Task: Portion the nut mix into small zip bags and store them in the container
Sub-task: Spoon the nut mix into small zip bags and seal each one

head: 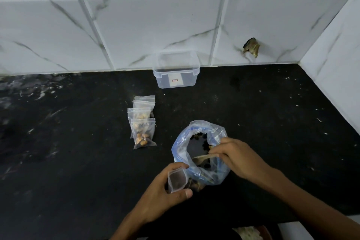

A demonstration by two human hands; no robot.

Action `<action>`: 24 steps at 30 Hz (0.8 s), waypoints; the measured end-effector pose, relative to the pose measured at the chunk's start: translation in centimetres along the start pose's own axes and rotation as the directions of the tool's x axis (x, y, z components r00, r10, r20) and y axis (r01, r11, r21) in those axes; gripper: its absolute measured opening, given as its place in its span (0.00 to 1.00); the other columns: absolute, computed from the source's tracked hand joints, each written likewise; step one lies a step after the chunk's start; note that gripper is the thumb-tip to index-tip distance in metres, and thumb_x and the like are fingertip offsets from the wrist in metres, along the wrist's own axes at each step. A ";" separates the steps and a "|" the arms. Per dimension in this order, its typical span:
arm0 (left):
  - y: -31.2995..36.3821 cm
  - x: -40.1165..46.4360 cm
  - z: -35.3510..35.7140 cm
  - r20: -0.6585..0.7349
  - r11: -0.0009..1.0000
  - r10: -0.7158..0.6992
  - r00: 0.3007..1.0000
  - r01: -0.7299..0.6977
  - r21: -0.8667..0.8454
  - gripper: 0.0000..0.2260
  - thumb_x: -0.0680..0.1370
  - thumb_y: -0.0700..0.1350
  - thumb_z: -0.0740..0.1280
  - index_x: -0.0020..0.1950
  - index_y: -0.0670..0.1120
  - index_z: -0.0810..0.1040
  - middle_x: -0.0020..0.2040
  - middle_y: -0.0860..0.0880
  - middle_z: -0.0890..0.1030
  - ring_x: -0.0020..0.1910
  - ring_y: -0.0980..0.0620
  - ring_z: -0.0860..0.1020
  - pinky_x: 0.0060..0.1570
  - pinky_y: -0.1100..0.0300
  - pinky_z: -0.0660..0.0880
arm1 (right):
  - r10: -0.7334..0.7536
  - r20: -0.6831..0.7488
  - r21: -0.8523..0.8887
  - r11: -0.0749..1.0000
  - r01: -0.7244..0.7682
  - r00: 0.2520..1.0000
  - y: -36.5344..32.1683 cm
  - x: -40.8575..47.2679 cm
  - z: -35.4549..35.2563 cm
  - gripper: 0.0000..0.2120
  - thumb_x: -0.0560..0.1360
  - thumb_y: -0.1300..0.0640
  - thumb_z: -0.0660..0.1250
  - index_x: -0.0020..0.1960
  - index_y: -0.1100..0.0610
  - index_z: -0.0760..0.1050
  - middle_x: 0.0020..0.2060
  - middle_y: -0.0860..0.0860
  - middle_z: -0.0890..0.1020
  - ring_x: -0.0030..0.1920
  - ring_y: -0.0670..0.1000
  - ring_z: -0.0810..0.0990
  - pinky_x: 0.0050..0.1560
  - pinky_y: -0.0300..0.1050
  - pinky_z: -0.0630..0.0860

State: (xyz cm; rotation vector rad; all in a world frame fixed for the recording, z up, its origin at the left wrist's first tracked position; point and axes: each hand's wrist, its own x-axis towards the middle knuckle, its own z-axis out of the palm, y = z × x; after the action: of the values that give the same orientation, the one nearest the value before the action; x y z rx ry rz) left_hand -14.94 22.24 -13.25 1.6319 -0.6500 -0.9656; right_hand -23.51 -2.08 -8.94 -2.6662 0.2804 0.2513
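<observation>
A large clear bag of nut mix (196, 142) with blue seal lines stands open on the black counter (78, 142). My right hand (239, 157) grips a wooden spoon (201, 158) that dips into the bag's mouth. Beside the bag's near-left edge my left hand (165, 193) holds a small empty zip bag (177, 179) with its mouth open. Three filled small zip bags (143, 132) lie overlapping in a row to the left. A clear plastic container (176, 76), lid off, stands at the back against the wall.
A white marble-look tiled wall (155, 25) bounds the counter at the back and on the right. A hole in the tile (251, 46) shows at right. Crumbs and pale smears dot the counter.
</observation>
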 end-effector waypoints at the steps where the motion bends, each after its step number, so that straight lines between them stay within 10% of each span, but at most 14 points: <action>1: -0.1 0.2 0.2 -0.007 1.000 -0.004 1.000 0.004 -0.020 0.22 0.68 0.54 0.76 0.61 0.60 0.77 0.53 0.57 0.81 0.54 0.54 0.80 0.53 0.60 0.76 | -0.019 0.022 0.016 1.000 0.019 1.000 -0.2 0.1 0.2 0.13 0.79 0.59 0.63 0.58 0.47 0.80 0.46 0.46 0.77 0.46 0.43 0.75 0.47 0.41 0.75; 6: 0.3 0.9 0.7 0.000 0.999 0.014 1.000 -0.014 -0.047 0.20 0.70 0.49 0.77 0.59 0.58 0.76 0.45 0.59 0.78 0.45 0.58 0.77 0.45 0.63 0.73 | -0.052 0.095 0.042 0.998 0.048 0.994 -0.6 0.2 -0.1 0.11 0.79 0.58 0.63 0.57 0.47 0.81 0.46 0.43 0.77 0.46 0.40 0.75 0.47 0.36 0.73; 12: 0.3 1.2 1.1 0.025 1.000 0.019 0.999 -0.020 0.002 0.21 0.72 0.45 0.77 0.59 0.60 0.75 0.49 0.60 0.80 0.48 0.60 0.79 0.47 0.64 0.73 | -0.136 -0.165 -0.169 0.980 0.108 0.977 0.0 1.0 -2.2 0.09 0.76 0.58 0.67 0.55 0.50 0.81 0.44 0.46 0.76 0.40 0.42 0.74 0.38 0.35 0.71; 19: 0.6 1.9 1.3 0.030 0.999 0.019 0.999 -0.018 -0.032 0.24 0.70 0.52 0.78 0.63 0.54 0.75 0.57 0.48 0.81 0.57 0.45 0.80 0.59 0.41 0.76 | -0.386 0.230 -0.599 0.667 0.443 0.893 -1.2 3.1 -3.2 0.10 0.74 0.55 0.69 0.55 0.55 0.79 0.51 0.51 0.77 0.49 0.50 0.75 0.46 0.45 0.75; 24: 0.4 1.9 2.2 0.017 0.997 0.026 1.000 -0.025 -0.080 0.20 0.71 0.48 0.77 0.59 0.57 0.76 0.52 0.53 0.82 0.53 0.51 0.81 0.52 0.55 0.77 | -0.183 0.306 -0.450 0.837 0.312 0.934 -1.4 3.6 -4.6 0.13 0.77 0.50 0.63 0.59 0.53 0.75 0.56 0.50 0.75 0.53 0.48 0.75 0.55 0.45 0.74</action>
State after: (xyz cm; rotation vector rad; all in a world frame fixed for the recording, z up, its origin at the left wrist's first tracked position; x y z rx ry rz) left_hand -15.80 19.46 -13.56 1.5429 -0.6357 -0.9771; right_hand -19.13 -3.51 -5.10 -3.0822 -0.2548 0.6484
